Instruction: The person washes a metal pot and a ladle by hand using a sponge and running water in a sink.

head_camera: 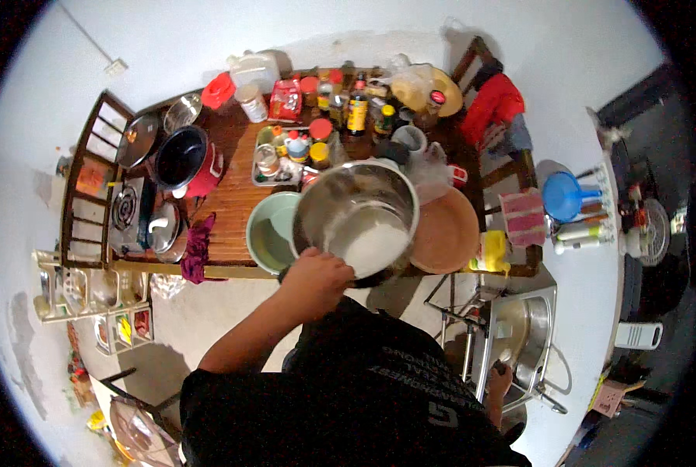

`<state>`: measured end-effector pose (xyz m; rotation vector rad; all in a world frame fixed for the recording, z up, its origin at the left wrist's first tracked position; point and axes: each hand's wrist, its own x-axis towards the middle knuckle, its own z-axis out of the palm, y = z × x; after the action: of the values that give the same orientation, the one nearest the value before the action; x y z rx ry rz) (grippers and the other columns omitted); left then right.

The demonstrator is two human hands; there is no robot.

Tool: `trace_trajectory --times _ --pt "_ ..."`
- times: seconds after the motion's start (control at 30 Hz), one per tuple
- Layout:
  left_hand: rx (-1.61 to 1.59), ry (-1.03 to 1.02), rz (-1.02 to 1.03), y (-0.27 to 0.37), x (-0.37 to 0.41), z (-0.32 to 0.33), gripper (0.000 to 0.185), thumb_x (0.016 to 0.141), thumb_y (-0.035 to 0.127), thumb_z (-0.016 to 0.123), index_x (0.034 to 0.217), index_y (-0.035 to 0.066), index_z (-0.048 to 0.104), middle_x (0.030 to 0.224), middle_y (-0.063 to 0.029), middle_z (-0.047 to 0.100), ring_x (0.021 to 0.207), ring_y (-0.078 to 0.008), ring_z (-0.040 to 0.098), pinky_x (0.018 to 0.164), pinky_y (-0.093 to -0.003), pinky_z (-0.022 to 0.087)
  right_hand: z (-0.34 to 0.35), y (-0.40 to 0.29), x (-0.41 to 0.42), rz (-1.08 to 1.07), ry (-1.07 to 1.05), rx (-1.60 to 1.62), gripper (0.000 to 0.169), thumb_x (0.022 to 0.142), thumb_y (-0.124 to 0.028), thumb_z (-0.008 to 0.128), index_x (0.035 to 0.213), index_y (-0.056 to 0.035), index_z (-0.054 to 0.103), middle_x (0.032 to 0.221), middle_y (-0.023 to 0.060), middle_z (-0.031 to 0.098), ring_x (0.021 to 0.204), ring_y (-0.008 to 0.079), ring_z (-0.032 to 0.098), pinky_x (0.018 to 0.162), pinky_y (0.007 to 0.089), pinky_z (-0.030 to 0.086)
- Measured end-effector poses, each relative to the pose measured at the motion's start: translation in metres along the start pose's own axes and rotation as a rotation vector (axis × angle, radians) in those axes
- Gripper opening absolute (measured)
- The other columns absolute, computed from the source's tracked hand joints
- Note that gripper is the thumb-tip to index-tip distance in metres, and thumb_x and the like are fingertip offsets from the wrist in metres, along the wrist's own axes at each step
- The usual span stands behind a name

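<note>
My left hand [318, 280] grips the near rim of a large stainless steel pot [313, 204], which is tilted and has white grains or powder lying in its bottom. The pot is at the table's front edge, overlapping a pale green basin [260, 233] on its left and a round brown tray or lid [450, 233] on its right. Far to the right, my right hand [499, 382] is low at the near side of a stainless steel sink [531, 327]. Its fingers are curled around something small and dark, too blurred to name.
Jars, sauce bottles and a metal tray [275, 182] crowd the wooden table [231, 175]. At left are a red pot [205, 175], a portable gas stove [129, 207] and a glass lid [164, 225]. A blue plastic strainer [561, 197] hangs at right, above the sink's faucet [552, 401].
</note>
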<state>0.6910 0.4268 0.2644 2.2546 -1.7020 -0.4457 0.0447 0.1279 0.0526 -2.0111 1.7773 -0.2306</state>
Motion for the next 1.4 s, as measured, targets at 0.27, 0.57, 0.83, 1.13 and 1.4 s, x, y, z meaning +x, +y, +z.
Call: trace_trajectory --times 0.27,0.57,0.83,1.13,1.4 --pt "0.107 0.271 -0.484 -0.165 -0.107 0.032 0.007 0.082 0.016 0.06 0.079 0.01 0.062 0.078 -0.0096 0.064 0.08 -0.0312 0.062 0.074 -0.0443 0.043 0.045 -0.091 0.039 -0.227 -0.224 -0.098 0.05 0.082 -0.028 0.073 0.121 -0.0022 0.057 0.104 0.0132 0.064 0.096 0.0279 0.062 0.086 0.041 0.05" --pt "0.241 0.079 -0.85 -0.296 -0.192 0.11 0.015 0.084 0.014 0.052 0.081 0.011 0.067 0.084 -0.008 0.067 0.089 -0.0281 0.064 0.081 -0.0451 0.046 0.079 -0.237 0.037 -0.321 -0.259 -0.006 0.035 0.075 -0.008 0.066 0.11 -0.0031 0.063 0.094 0.0094 0.064 0.084 0.0204 0.061 0.081 0.0335 0.05" --pt "0.222 0.019 -0.871 -0.334 -0.201 0.194 0.013 0.082 0.011 0.056 0.086 0.013 0.068 0.087 -0.0059 0.068 0.092 -0.0253 0.064 0.08 -0.0428 0.047 0.046 -0.283 -0.007 -0.129 -0.297 -0.122 0.04 0.074 -0.009 0.067 0.113 -0.0043 0.062 0.097 0.0086 0.062 0.082 0.0198 0.061 0.079 0.0318 0.049" --pt "0.136 -0.002 -1.006 -0.37 -0.194 0.249 0.017 0.076 0.015 0.067 0.092 0.01 0.071 0.087 -0.0084 0.068 0.093 -0.0301 0.064 0.079 -0.0448 0.051 0.032 -0.226 -0.061 -0.112 -0.229 -0.139 0.036 0.075 -0.011 0.067 0.109 -0.0024 0.061 0.091 0.007 0.063 0.084 0.0193 0.061 0.077 0.0329 0.05" --pt "-1.082 0.593 -1.015 -0.353 -0.144 0.248 0.052 0.079 0.012 0.073 0.124 -0.005 0.053 0.108 -0.018 0.063 0.088 -0.0299 0.064 0.077 -0.0394 0.057 0.021 -0.237 -0.08 0.014 -0.056 -0.007 0.045 0.071 -0.021 0.077 0.108 0.0008 0.063 0.096 0.0176 0.066 0.089 0.029 0.065 0.078 0.0396 0.051"
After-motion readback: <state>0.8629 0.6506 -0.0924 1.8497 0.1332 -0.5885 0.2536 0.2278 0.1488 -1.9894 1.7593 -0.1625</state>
